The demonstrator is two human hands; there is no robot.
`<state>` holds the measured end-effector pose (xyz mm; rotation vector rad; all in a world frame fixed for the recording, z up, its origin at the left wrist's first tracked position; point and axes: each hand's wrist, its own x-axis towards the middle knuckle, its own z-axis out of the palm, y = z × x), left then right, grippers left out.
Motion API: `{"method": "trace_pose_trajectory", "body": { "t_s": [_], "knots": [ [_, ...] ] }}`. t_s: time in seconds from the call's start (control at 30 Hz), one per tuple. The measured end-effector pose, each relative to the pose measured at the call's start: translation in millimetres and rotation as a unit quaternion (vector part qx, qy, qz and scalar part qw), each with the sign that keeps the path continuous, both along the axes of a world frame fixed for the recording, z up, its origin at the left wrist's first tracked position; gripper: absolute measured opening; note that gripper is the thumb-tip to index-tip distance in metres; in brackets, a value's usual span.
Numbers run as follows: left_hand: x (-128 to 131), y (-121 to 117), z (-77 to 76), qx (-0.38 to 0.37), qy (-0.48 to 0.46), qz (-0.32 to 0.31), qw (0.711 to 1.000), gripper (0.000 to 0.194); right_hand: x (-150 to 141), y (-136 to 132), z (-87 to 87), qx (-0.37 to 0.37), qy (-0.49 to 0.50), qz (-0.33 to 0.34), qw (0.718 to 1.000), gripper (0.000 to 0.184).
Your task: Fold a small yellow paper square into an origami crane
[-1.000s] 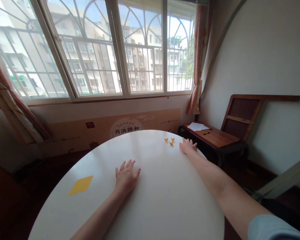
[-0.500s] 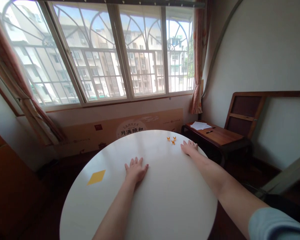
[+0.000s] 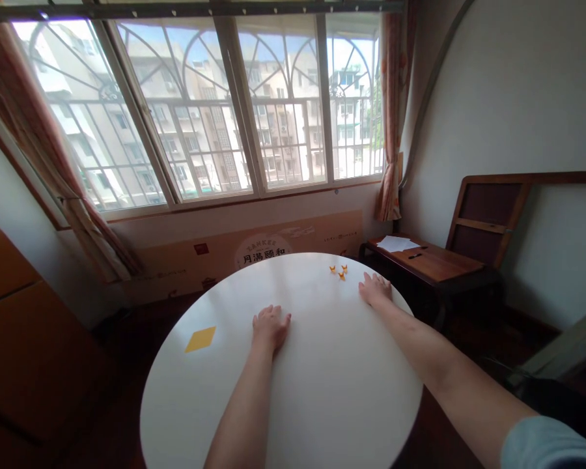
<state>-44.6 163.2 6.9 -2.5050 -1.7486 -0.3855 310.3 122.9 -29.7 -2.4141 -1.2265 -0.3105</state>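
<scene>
My left hand rests palm down near the middle of the round white table. It is empty, its fingers slightly bent and the thumb apart on the right. A flat yellow square of paper lies on the tabletop to its left, not touched. At the table's right edge rests my right hand, palm down, fingers apart, holding nothing. Just beyond and left of it stand three small orange pieces with pointed ends, like folded paper; their exact shape is too small to tell.
Behind the table, a large printed cardboard panel leans under the barred window. A low wooden table at the right bears white papers and a dark pen-like item. An orange-brown cabinet stands at the left.
The view has shifted, so everything sits slightly farther right. My left hand's fingers have drawn in from a wider spread. The yellow paper and orange pieces stay in place on the table.
</scene>
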Motion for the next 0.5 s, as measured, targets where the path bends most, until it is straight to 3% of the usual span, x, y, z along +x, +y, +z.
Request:
{"method": "trace_pose_trajectory", "body": {
  "t_s": [0.23,0.4,0.5],
  "knots": [
    [-5,-7,2.4,0.075,-0.027,0.041,0.996,0.052,-8,-11,4.0,0.037,-0.048,0.062,0.996,0.033],
    [-4,-6,1.0,0.070,-0.039,0.054,0.995,0.058,-15,-17,9.3,0.053,-0.071,0.117,0.989,0.032],
    [-3,-5,-0.8,0.047,-0.043,0.072,0.995,0.043,-14,-16,9.6,0.045,-0.068,0.116,0.990,0.032]
  ]
}}
